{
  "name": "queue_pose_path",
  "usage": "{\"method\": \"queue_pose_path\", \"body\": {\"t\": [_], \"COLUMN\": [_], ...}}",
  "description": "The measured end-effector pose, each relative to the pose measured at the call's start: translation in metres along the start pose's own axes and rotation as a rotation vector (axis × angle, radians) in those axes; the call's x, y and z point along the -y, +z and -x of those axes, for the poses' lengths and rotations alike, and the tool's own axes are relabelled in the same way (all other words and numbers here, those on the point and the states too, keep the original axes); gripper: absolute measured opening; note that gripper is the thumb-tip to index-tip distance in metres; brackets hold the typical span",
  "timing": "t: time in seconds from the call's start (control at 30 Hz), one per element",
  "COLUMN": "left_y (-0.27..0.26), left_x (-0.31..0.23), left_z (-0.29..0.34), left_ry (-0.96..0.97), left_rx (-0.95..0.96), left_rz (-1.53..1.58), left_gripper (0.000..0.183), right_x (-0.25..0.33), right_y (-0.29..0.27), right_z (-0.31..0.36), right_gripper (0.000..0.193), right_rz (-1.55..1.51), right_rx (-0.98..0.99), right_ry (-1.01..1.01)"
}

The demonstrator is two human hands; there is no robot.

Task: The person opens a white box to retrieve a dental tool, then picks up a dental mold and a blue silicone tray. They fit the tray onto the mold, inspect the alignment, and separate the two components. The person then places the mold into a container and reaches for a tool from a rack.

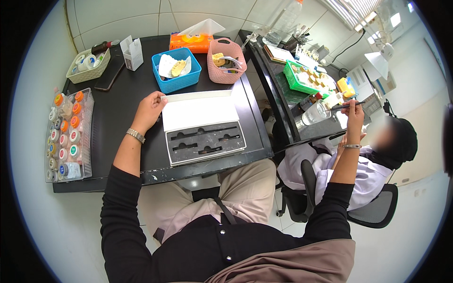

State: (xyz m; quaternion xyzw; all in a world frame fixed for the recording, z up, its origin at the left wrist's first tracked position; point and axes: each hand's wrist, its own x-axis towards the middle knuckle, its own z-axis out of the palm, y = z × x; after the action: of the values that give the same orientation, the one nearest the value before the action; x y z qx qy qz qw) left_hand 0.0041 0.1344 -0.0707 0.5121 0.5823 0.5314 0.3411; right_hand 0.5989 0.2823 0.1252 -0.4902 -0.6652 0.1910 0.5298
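White box (201,113) lies between the hands (150,107).

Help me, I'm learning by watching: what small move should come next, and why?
Probably dip the slim, black, stick-shaped tool into the clear, cylindrical cup: the right hand grips it, with its tip apparently at the cup's mouth.
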Motion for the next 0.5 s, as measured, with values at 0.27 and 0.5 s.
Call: {"method": "queue_pose_path", "body": {"t": [0.27, 0.5], "left_y": [0.001, 0.001], "left_x": [0.0, 0.003], "left_z": [0.001, -0.001], "left_ry": [-0.004, -0.001], "left_rx": [-0.017, 0.006], "left_rz": [-0.001, 0.039], "left_gripper": [0.015, 0.014], "right_x": [-0.002, 0.002], "right_y": [0.002, -0.008], "right_z": [0.005, 0.012], "right_gripper": [0.028, 0.028], "right_rz": [-0.181, -0.014], "right_rx": [-0.085, -0.103], "right_ry": [0.053, -0.04]}}
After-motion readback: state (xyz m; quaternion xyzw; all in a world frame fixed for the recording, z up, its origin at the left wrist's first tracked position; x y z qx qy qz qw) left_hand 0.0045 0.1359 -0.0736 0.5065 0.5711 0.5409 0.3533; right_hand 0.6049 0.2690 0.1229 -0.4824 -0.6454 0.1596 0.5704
